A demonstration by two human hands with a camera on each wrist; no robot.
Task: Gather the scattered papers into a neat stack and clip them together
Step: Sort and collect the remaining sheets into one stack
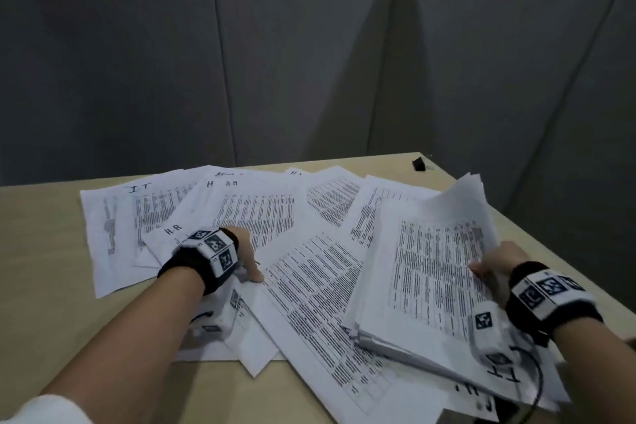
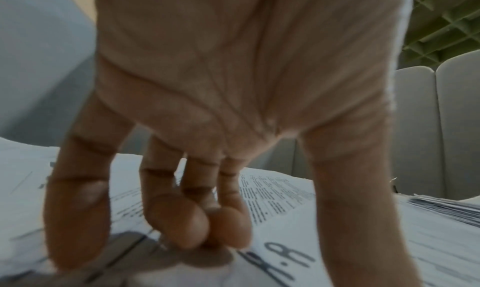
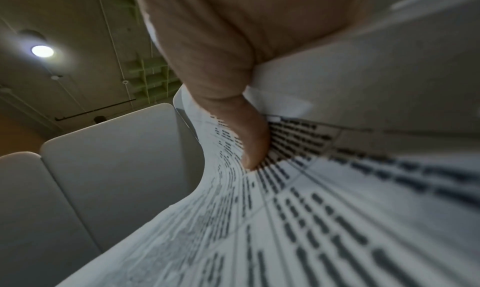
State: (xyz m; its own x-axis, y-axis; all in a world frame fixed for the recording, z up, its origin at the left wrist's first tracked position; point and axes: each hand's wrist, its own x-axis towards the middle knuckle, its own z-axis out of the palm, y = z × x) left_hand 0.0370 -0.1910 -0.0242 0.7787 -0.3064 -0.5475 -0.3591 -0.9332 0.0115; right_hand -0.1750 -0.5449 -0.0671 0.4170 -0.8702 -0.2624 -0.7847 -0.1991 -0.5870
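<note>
While the right hand grips a thick bundle of papers by its right edge, thumb on top and the far corner lifted and curling, the left hand bears down with straight fingers on a loose sheet lying between the two hands. The right wrist view confirms the thumb pressed into the printed top page; the fingers beneath are hidden. More loose sheets fan out beyond and to the left of the left hand, overlapping one another on the table. A black clip sits well beyond the right hand, near the far table edge, untouched.

Assessment: gathering is partly done; most sheets are not yet in the bundle. To do this step well, the left hand should drag each sheet toward the bundle with flat pressure, not pinching, so pages do not crease. The bundle's edges look uneven at the near corner; it should be squared by tapping on the table before clipping. Risk: the one-sided grip lets the pages fan or slip, so the bundle is better set down flat while sheets are added
</note>
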